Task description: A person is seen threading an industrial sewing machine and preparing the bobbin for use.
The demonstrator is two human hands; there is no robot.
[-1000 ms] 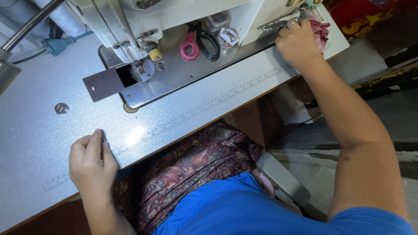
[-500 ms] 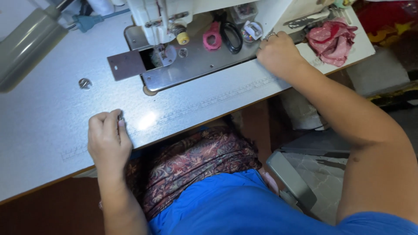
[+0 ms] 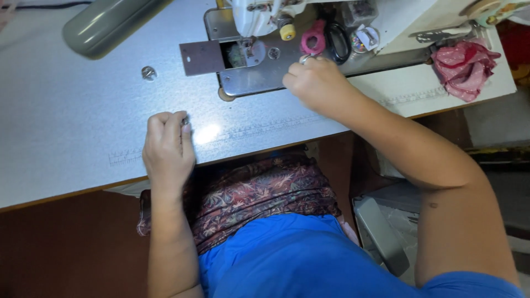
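Observation:
My left hand (image 3: 168, 146) rests on the grey table (image 3: 66, 127) near its front edge, curled into a fist, with a small metal piece (image 3: 184, 119) pinched at the thumb. On the steel bed plate (image 3: 248, 83) of the white sewing machine (image 3: 248, 14) lies my right hand (image 3: 317, 83), its fingers closed on a small silvery part (image 3: 305, 57). It is just right of the needle area, where the slide plate (image 3: 200, 58) is pulled open to the left.
Pink-handled (image 3: 313, 41) and black-handled scissors (image 3: 337, 41) lie behind my right hand. A yellow knob (image 3: 287, 32) sits on the machine. A pink cloth (image 3: 464, 66) lies at the far right, a grey-green cylinder (image 3: 107, 25) at the back left, a screw (image 3: 148, 73) in the tabletop.
My right hand has come from the right end of the machine bed leftward to the area beside the needle. My left hand has stayed in a fist at the table's front edge.

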